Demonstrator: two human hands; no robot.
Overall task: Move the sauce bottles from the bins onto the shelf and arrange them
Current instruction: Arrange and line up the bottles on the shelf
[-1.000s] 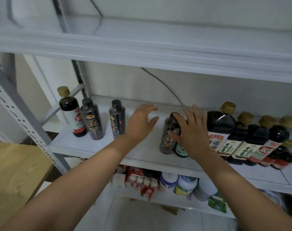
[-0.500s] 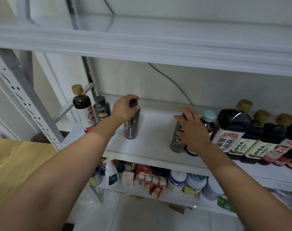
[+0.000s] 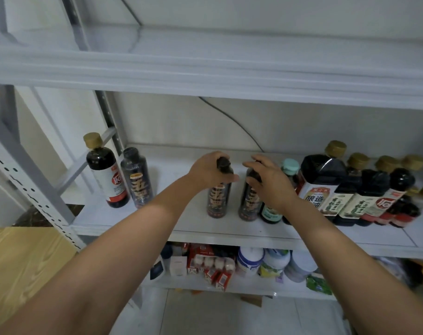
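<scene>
On the white shelf (image 3: 138, 220) my left hand (image 3: 209, 171) grips the top of a slim dark sauce bottle (image 3: 217, 201) that stands upright. Right beside it my right hand (image 3: 269, 183) wraps the neck of a matching dark bottle (image 3: 249, 204). A teal-capped bottle (image 3: 286, 170) stands just right of that. Further right is a row of large gold-capped soy sauce bottles (image 3: 322, 180). At the shelf's left end stand a gold-capped bottle (image 3: 104, 172) and another slim dark bottle (image 3: 137, 177).
An upper shelf (image 3: 205, 68) hangs close above the bottles. A perforated grey upright (image 3: 34, 189) frames the left side. The lower shelf (image 3: 254, 285) holds cartons, jars and tubs. A wooden surface (image 3: 17, 259) lies at lower left. A black cable (image 3: 232, 122) runs down the back wall.
My left hand has carried its slim dark bottle rightward from the left group to stand next to the bottle under my right hand. The view has also shifted.
</scene>
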